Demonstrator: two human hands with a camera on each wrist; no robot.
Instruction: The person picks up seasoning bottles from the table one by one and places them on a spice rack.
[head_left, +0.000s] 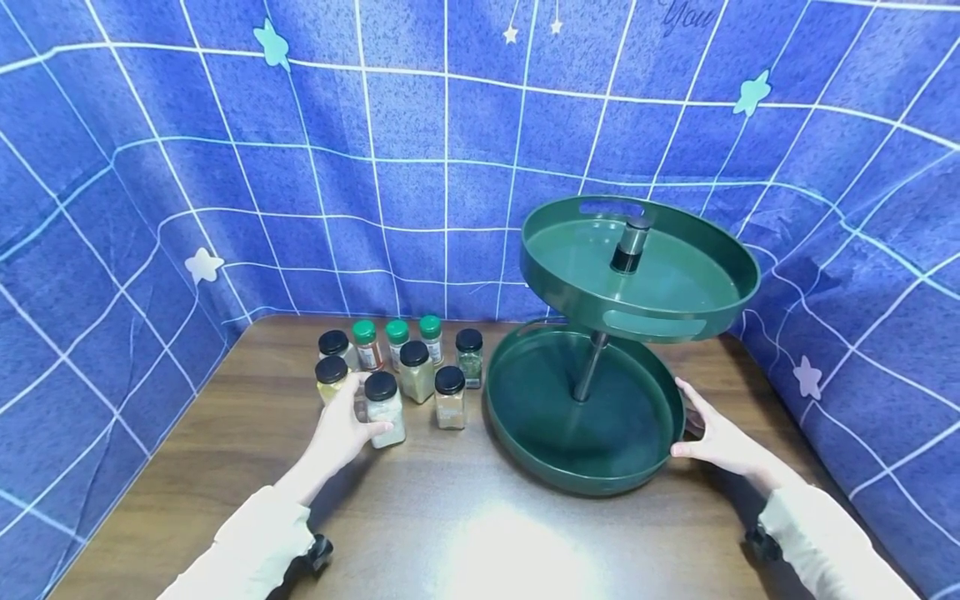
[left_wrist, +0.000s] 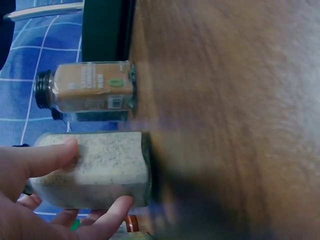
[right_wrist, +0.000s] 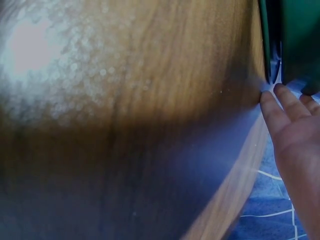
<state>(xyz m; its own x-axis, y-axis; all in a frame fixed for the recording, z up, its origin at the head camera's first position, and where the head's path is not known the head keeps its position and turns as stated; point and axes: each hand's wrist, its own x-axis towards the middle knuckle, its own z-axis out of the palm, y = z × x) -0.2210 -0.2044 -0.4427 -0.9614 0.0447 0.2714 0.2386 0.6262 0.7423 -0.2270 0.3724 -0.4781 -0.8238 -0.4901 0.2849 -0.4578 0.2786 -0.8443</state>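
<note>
The left hand (head_left: pixel 341 429) grips a square glass jar (head_left: pixel 386 414) with a black lid and pale speckled contents. In the left wrist view the thumb and fingers of the left hand (left_wrist: pixel 65 200) lie around the pale jar (left_wrist: pixel 107 162), whose base is close to the wooden surface. At the right, the right hand (head_left: pixel 720 440) touches the rim of the lower round green tray (head_left: pixel 585 485) of a two-tier stand, thumb and fingers spread. The right wrist view has the fingertips of the right hand (right_wrist: pixel 295 130) at the green tray's edge (right_wrist: pixel 302 45).
Beside the held jar stand a tan-filled jar (head_left: pixel 451 400), a greenish jar (head_left: pixel 417 375), a dark herb jar (head_left: pixel 469 360), a yellow jar (head_left: pixel 331 379) and several green-lidded bottles (head_left: pixel 367 348). The upper green tray (head_left: pixel 555 287) overhangs the lower one. A blue curtain (head_left: pixel 405 192) hangs behind the table (head_left: pixel 225 450).
</note>
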